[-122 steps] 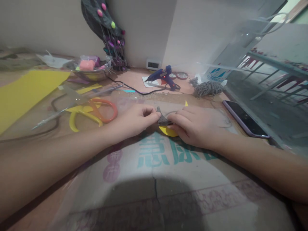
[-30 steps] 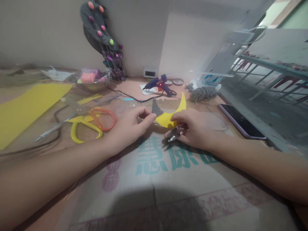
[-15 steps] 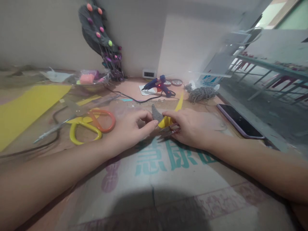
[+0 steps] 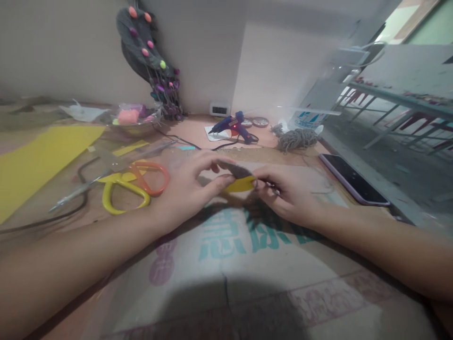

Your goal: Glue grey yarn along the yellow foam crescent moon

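Note:
My left hand (image 4: 193, 186) pinches a yellow crescent-shaped foam piece (image 4: 240, 184) whose left end is wrapped in grey yarn (image 4: 236, 170). The piece is held nearly flat just above a printed sheet (image 4: 247, 245). My right hand (image 4: 292, 193) is closed at the piece's right end, fingers pinched together, and seems to grip a small metal tool that is mostly hidden. Both hands meet at the middle of the view.
Orange and yellow scissors (image 4: 136, 182) lie left of my hands beside a yellow foam sheet (image 4: 38, 158). A blue glue gun (image 4: 231, 126), a bundle of grey yarn (image 4: 295, 138) and a phone (image 4: 350, 178) lie behind and to the right. A bowl of coloured bits (image 4: 132, 118) stands at back left.
The crescent stood upright a second ago; now it lies nearly flat between my hands. My right hand has slid to its right end, and the small metal tool is mostly hidden.

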{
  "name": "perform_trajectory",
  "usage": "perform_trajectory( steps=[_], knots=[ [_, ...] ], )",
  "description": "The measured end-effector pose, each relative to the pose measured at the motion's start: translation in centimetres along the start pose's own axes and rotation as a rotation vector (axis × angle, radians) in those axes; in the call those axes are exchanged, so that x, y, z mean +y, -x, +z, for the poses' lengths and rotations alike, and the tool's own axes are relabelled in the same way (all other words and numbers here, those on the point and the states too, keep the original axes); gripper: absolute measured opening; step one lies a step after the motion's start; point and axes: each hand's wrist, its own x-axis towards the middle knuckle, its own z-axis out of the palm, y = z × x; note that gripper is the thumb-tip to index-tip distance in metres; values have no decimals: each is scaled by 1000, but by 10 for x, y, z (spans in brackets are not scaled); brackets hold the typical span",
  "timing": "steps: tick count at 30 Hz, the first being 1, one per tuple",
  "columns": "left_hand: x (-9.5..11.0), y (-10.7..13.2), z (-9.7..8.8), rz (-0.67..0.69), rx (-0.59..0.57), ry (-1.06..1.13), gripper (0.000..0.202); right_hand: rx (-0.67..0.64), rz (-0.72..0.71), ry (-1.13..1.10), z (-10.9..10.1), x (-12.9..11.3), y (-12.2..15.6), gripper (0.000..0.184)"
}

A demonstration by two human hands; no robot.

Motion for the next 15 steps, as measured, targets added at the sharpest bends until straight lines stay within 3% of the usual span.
perform_trajectory(
  steps=[3, 8, 15],
  knots=[
    [1, 1, -2, 61, 45, -104, 18, -53, 150, -213, 2, -1, -3, 14],
    [-6, -7, -1, -198, -206, 115, 35, -235, 366, -441, 2, 1, -11, 20],
    [-9, -11, 2, -399, -288, 299, 33, -304, 368, -421, 3, 6, -9, 16]
  ],
)
